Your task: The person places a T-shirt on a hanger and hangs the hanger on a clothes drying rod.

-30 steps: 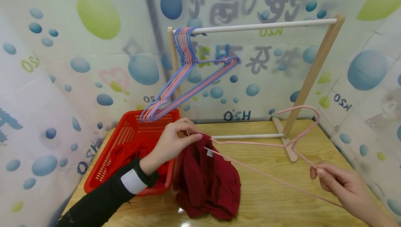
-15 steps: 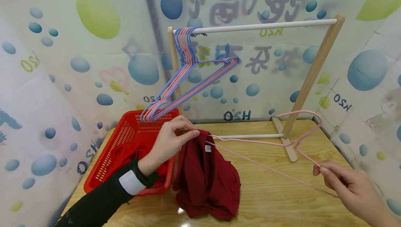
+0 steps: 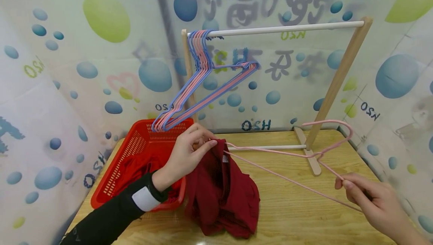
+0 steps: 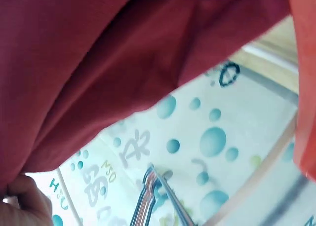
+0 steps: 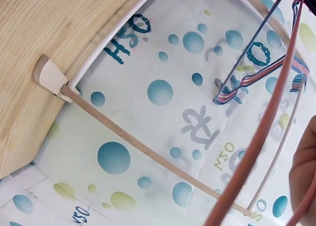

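The left hand (image 3: 184,154) pinched the upper edge of a maroon garment (image 3: 233,201), draped beneath it, likely soft, best held there; the right hand (image 3: 372,197) gripped a pink hanger (image 3: 318,155), presumably light and stiff, extending between the hands.

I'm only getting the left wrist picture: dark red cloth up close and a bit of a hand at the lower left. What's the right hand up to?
Observer: The right hand is pinching a pink hanger.
Visitor: Oh! I can't see that one at all. Where does its other end go?
Observer: Its far end runs into the dark red garment, right by the left hand, which pinches the cloth.
Visitor: And that red thing along my right edge, is there anything in it?
Observer: That's a red basket, and the head view shows more red cloth lying inside it.
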`<state>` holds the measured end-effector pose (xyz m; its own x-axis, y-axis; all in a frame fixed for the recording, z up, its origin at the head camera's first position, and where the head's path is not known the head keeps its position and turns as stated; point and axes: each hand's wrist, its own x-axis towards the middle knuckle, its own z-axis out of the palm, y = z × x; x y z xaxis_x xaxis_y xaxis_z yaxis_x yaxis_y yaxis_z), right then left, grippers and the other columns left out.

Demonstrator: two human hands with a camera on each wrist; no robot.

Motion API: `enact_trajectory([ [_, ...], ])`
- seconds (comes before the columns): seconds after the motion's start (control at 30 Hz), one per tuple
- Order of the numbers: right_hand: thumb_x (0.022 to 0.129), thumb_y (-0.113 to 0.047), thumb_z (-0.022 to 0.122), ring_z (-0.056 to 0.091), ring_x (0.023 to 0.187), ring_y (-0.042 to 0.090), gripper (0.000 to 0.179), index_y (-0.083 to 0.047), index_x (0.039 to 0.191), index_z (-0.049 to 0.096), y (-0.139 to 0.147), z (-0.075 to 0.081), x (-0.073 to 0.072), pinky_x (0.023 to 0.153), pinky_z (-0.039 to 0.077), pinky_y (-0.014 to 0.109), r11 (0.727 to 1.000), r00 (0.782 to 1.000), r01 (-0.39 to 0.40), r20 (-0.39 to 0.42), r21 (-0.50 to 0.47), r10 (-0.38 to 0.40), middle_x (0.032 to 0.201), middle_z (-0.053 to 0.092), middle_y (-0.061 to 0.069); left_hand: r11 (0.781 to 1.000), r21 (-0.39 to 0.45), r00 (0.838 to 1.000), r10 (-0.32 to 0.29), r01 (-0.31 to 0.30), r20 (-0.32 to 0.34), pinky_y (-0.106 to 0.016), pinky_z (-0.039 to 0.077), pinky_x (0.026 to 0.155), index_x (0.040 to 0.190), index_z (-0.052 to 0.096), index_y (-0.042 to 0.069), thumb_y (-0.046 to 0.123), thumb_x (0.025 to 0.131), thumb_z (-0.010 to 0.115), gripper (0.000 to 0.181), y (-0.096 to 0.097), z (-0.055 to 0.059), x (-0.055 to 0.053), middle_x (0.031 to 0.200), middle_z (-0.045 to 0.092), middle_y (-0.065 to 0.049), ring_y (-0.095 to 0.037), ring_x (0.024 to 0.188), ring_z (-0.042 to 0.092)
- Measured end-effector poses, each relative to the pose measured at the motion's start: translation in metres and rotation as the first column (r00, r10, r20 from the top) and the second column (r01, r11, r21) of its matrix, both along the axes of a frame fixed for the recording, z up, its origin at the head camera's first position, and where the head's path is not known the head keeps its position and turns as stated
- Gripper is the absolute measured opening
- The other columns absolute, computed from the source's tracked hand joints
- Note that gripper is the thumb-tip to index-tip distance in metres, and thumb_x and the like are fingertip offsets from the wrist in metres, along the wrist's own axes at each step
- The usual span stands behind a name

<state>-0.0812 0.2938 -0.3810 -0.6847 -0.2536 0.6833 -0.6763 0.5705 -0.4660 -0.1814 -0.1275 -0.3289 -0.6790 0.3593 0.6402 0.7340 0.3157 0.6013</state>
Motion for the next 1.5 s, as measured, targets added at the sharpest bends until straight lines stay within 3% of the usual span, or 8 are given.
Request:
enact_trajectory([
  [0.17,0.088,0.03,0.048,0.034,0.049,-0.007,0.042,-0.006,0.096,0.066,-0.003,-0.001,-0.001,0.044,0.031,0.011,0.998,0.998,-0.055,0.01,-0.041,0.056,0.062,0.043,-0.013,0.997,-0.036,0.972,-0.08,0.074,-0.22,-0.025,0.035,0.057,0.095,0.079,0.004,-0.002,0.084,0.079,0.013,-0.001,-0.003,-0.006,0.087,0.057,-0.003,-0.009,0.065,0.043],
  [0.3,0.09,0.031,0.045,0.033,0.046,-0.005,0.043,-0.005,0.097,0.068,-0.004,-0.006,-0.003,0.043,0.028,0.009,0.983,0.99,-0.143,-0.018,-0.114,0.142,0.06,0.042,-0.008,0.996,-0.03,0.955,-0.089,0.084,-0.284,-0.024,0.036,0.056,0.092,0.081,0.003,-0.004,0.079,0.082,0.015,-0.004,-0.004,-0.011,0.086,0.055,-0.004,-0.01,0.065,0.045],
  [0.5,0.094,0.027,0.042,0.03,0.045,0.0,0.039,-0.001,0.097,0.069,-0.007,-0.008,-0.008,0.043,0.025,0.009,0.937,0.962,-0.272,-0.051,-0.22,0.268,0.059,0.041,-0.004,0.995,-0.016,0.975,-0.1,0.098,-0.201,-0.025,0.036,0.055,0.093,0.082,0.001,-0.004,0.08,0.081,0.014,-0.008,-0.004,-0.013,0.086,0.055,-0.003,-0.008,0.063,0.043],
  [0.67,0.094,0.027,0.041,0.03,0.046,0.001,0.039,-0.001,0.097,0.068,-0.01,-0.007,-0.008,0.043,0.025,0.01,0.922,0.954,-0.3,-0.049,-0.245,0.297,0.058,0.041,-0.003,0.994,0.003,0.988,-0.105,0.106,-0.114,-0.026,0.034,0.055,0.092,0.082,0.002,-0.001,0.082,0.08,0.01,-0.009,-0.006,-0.013,0.085,0.054,-0.003,-0.008,0.061,0.04],
  [0.93,0.093,0.029,0.04,0.032,0.047,0.002,0.039,0.003,0.099,0.068,-0.01,-0.013,-0.011,0.042,0.027,0.012,0.887,0.933,-0.353,-0.039,-0.298,0.358,0.061,0.043,-0.002,0.999,0.012,0.993,-0.03,0.032,-0.111,-0.031,0.04,0.061,0.089,0.082,0.004,0.003,0.081,0.082,0.007,-0.005,-0.006,-0.008,0.089,0.062,-0.004,-0.018,0.075,0.05],
  [1.1,0.091,0.031,0.041,0.032,0.047,0.001,0.041,0.001,0.099,0.068,-0.01,-0.015,-0.011,0.042,0.027,0.012,0.915,0.95,-0.306,-0.021,-0.264,0.311,0.06,0.042,-0.004,0.999,0.004,0.997,-0.034,0.034,-0.07,-0.037,0.04,0.058,0.091,0.082,0.004,0.005,0.083,0.081,0.007,-0.003,-0.005,-0.005,0.091,0.066,-0.004,-0.019,0.077,0.051],
  [1.33,0.089,0.03,0.046,0.032,0.048,-0.003,0.043,-0.006,0.097,0.067,-0.013,-0.01,-0.008,0.045,0.029,0.01,0.984,0.991,-0.133,0.0,-0.118,0.134,0.06,0.041,-0.008,0.999,-0.037,0.998,-0.036,0.034,-0.058,-0.036,0.04,0.059,0.091,0.082,0.006,0.006,0.083,0.082,0.008,-0.003,-0.005,-0.003,0.093,0.067,-0.003,-0.016,0.077,0.05],
  [1.5,0.09,0.029,0.047,0.033,0.048,-0.002,0.042,-0.008,0.097,0.067,-0.017,-0.012,-0.008,0.044,0.03,0.011,0.984,0.991,-0.13,-0.002,-0.125,0.13,0.061,0.043,-0.009,0.996,-0.061,0.997,-0.064,0.061,-0.048,-0.033,0.04,0.058,0.092,0.083,0.006,0.006,0.085,0.081,0.008,-0.002,-0.007,-0.004,0.091,0.066,-0.002,-0.013,0.074,0.051],
])
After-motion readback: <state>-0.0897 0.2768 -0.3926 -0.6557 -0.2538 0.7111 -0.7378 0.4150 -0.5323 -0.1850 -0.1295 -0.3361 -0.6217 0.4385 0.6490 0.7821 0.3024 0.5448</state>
